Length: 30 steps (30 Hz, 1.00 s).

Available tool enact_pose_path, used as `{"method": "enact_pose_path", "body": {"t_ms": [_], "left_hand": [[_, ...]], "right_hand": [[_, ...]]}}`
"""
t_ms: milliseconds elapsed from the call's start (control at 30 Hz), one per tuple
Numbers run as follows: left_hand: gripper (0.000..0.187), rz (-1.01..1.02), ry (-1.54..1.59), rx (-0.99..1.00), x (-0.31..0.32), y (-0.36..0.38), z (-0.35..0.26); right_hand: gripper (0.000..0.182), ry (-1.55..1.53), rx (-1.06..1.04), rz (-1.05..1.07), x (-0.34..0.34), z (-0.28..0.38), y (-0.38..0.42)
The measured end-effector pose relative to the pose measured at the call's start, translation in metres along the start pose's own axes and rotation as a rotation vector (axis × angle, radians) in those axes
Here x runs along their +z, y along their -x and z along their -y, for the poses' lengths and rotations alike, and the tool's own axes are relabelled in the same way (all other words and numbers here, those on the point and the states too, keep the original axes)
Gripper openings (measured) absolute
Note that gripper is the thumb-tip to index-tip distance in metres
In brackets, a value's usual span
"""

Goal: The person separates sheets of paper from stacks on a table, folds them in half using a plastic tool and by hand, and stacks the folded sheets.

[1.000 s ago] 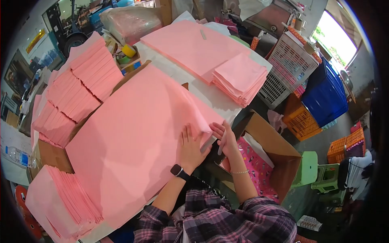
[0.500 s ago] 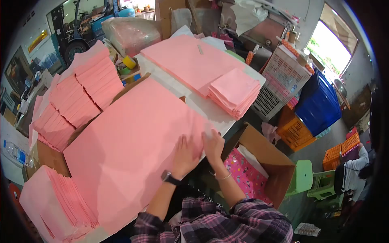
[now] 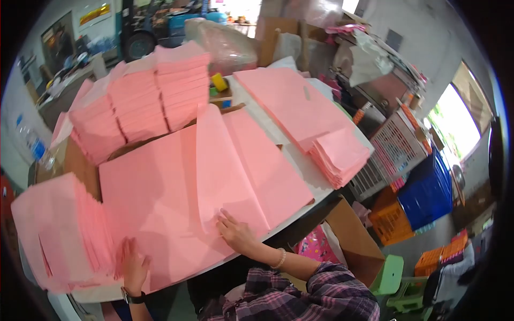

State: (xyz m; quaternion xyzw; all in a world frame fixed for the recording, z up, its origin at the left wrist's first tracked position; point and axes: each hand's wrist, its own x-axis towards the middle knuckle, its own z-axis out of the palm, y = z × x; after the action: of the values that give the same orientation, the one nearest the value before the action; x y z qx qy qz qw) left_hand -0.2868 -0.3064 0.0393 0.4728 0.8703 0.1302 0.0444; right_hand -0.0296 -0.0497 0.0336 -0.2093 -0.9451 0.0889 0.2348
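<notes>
A large pink paper sheet (image 3: pixel 155 176) lies across the table in front of me. Its right part is lifted and bent over to the left as a curved flap (image 3: pixel 225 176). At the flap's near edge, my right hand (image 3: pixel 235 232), with a beaded bracelet on the wrist, has its fingers closed on the paper. My left hand (image 3: pixel 133 267), wearing a dark watch, rests with fingers stretched near the sheet's lower left, beside a stack of folded pink sheets (image 3: pixel 59 230). More pink paper (image 3: pixel 267 166) shows under and right of the flap.
Tall piles of folded pink sheets (image 3: pixel 139 101) stand at the back left. Flat pink sheets (image 3: pixel 294 101) and a small folded stack (image 3: pixel 342 152) lie at the far right. A cardboard box (image 3: pixel 353 241) sits below the table's right edge, near a green stool (image 3: pixel 388 275).
My right hand has moved left, bringing the sheet's right edge over as a flap. My left hand has gone from the right edge to the lower left. The view has turned.
</notes>
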Motion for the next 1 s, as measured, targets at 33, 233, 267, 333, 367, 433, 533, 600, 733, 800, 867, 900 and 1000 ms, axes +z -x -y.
{"method": "enact_pose_path", "body": {"t_ms": [33, 233, 267, 333, 367, 433, 533, 600, 733, 800, 867, 900, 1000], "left_hand": [[0.070, -0.003, 0.006, -0.046, -0.007, 0.002, -0.003], [0.062, -0.061, 0.075, -0.006, -0.020, 0.000, -0.005], [0.062, -0.068, 0.083, -0.065, -0.017, 0.000, 0.000], [0.057, -0.116, 0.105, -0.023, -0.005, 0.003, 0.008], [0.054, -0.144, 0.177, -0.047, -0.014, 0.006, 0.002], [0.045, -0.199, 0.464, -0.041, -0.059, 0.007, -0.026], [0.033, -0.313, 1.057, 0.248, -0.160, 0.031, -0.059], [0.030, -0.401, 1.376, 0.157, -0.176, 0.062, -0.076], [0.030, -0.532, 1.391, 0.095, -0.177, 0.091, -0.032], [0.030, -0.552, 1.409, 0.091, -0.174, 0.109, -0.035], [0.030, -0.569, 1.428, 0.096, -0.170, 0.120, -0.038], [0.031, -0.579, 1.432, 0.098, -0.170, 0.125, -0.041], [0.031, -0.607, 1.447, 0.112, -0.168, 0.140, -0.044]], "right_hand": [[0.018, -0.048, -0.050, 0.036, 0.007, 0.010, -0.001], [0.017, -0.130, -0.227, 0.152, 0.046, 0.075, -0.011], [0.018, -0.176, -0.239, 0.155, 0.049, 0.088, -0.012], [0.019, -0.232, -0.283, 0.206, 0.054, 0.110, -0.010], [0.020, -0.230, -0.303, 0.203, 0.057, 0.122, -0.012], [0.023, -0.218, -0.334, 0.200, 0.064, 0.143, -0.015], [0.028, -0.170, -0.364, 0.355, 0.068, 0.169, -0.015], [0.032, -0.310, -0.452, 0.190, 0.084, 0.171, -0.011], [0.029, -0.133, -0.438, 0.349, 0.112, 0.184, -0.005], [0.028, -0.166, -0.418, 0.368, 0.108, 0.192, -0.010], [0.024, -0.223, -0.359, 0.386, 0.103, 0.196, -0.016], [0.024, -0.226, -0.365, 0.387, 0.104, 0.196, -0.016], [0.020, 0.160, -0.649, 0.054, 0.110, 0.193, -0.012]]}}
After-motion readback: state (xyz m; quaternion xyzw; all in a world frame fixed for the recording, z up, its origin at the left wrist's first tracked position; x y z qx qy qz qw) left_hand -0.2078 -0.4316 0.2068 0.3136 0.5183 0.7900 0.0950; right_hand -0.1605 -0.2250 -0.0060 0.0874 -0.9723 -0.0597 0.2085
